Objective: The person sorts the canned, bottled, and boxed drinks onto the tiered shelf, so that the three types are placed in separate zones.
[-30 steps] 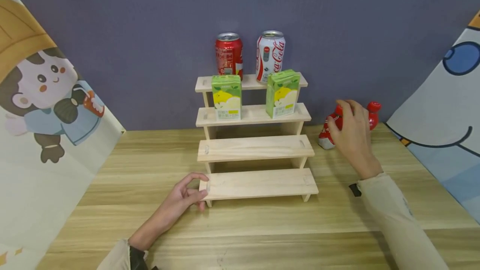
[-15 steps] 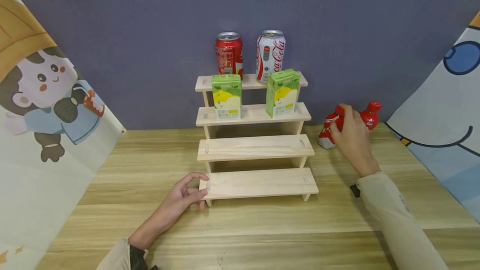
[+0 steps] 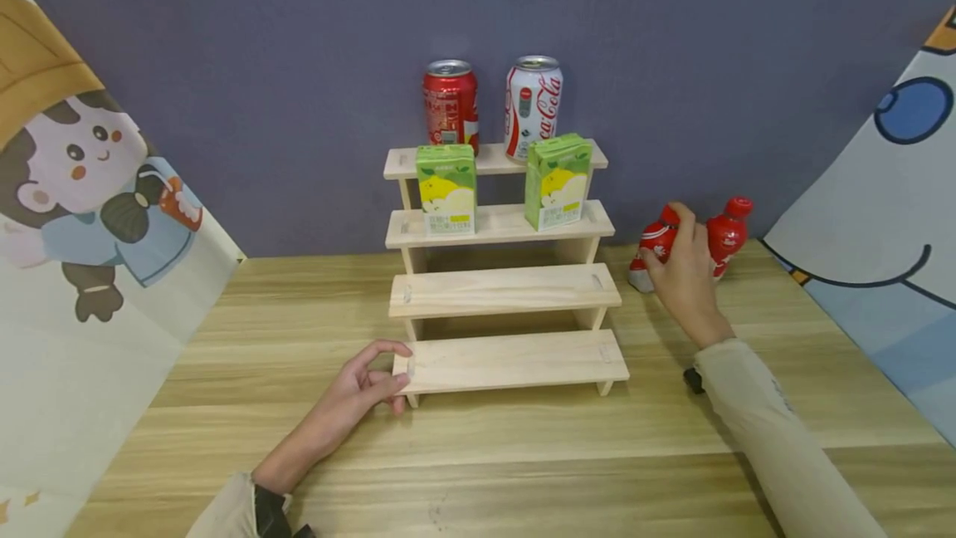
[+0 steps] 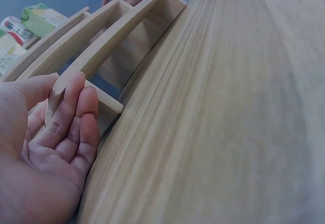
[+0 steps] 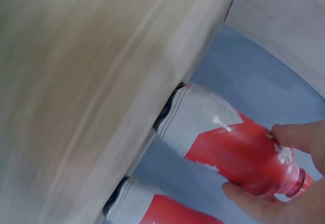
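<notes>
My left hand (image 3: pixel 358 388) pinches the left end of the lowest step of a wooden stepped stand (image 3: pixel 508 362), thumb on top at the front edge. In the left wrist view, its fingers (image 4: pixel 76 112) curl at that step's end. My right hand (image 3: pixel 683 272) grips a red soda bottle (image 3: pixel 657 241) with a white lower part, right of the stand. The right wrist view has thumb and finger on opposite sides of this bottle (image 5: pixel 233 148), below its cap; its base is at the table. A second similar bottle (image 3: pixel 728 232) stands beside it, partly hidden behind the hand.
A red can (image 3: pixel 451 106) and a white Coca-Cola can (image 3: pixel 534 106) stand on the top step. Two green juice boxes (image 3: pixel 446 189) are on the step below. A dark wall (image 3: pixel 299 106) rises behind the stand, with printed panels (image 3: pixel 112 189) on both sides.
My right hand has shifted a little left and lower onto the left bottle, so more of the right bottle shows. The left hand keeps its hold on the stand; the head view has shifted slightly.
</notes>
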### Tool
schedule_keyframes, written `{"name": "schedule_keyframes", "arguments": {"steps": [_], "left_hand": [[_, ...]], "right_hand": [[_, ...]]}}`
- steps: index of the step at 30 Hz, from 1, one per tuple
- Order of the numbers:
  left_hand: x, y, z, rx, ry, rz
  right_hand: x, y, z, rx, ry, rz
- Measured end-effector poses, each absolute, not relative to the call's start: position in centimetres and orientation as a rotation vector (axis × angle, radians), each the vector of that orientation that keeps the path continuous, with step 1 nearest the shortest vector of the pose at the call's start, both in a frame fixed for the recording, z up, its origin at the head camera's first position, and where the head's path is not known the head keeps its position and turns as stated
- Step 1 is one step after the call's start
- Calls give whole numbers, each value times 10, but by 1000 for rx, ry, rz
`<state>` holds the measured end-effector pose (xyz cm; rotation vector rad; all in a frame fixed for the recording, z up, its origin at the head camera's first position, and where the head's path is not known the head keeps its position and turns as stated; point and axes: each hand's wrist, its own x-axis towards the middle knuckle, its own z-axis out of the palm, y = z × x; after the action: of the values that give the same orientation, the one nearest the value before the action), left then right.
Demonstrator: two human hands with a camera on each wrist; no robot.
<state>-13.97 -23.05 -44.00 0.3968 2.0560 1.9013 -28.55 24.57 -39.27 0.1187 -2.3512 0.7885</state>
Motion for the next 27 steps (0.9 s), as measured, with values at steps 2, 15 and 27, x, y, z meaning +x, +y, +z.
{"name": "schedule_keyframes", "arguments": {"steps": [2,15,27], "left_hand": [[-140,-231,-441,402,2061,1896],[-142,-232,-443,401,2088,1894],[-142,-231,-441,399,2091,1924]], "right_hand": [[-286,247,-394,133,-2355,782],[-287,247,-394,224,-2341,747],[-285,250,-389,211,-2358,780]]}}
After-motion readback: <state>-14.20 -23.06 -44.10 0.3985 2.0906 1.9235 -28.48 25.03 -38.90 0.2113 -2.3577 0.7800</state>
